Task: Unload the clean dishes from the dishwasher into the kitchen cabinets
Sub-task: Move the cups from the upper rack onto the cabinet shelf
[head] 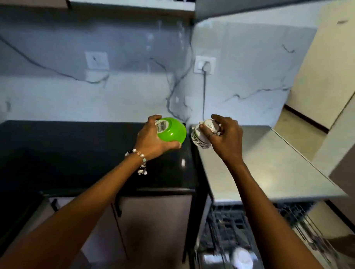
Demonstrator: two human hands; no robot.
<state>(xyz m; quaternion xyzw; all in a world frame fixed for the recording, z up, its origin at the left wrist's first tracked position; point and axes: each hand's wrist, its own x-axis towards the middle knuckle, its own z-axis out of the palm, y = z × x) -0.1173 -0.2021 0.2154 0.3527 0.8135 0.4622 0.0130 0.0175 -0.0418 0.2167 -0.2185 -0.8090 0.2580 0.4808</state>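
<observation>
My left hand (150,140) grips a bright green bowl (172,132), held upside down with a barcode sticker on its base, above the black countertop (71,150). My right hand (227,136) grips a small white patterned bowl (200,138), also base up, over the near corner of the white counter (272,167). Both are lifted in front of the marble backsplash. Below at the right, the open dishwasher rack (239,227) holds another white dish (242,261), blurred.
Upper cabinets (133,0) run along the top edge of the view. A wall socket with a plugged cable (204,66) sits at the corner. Lower cabinet doors with dark handles (117,208) stand under the black countertop. A pale door or panel (335,79) is at the right.
</observation>
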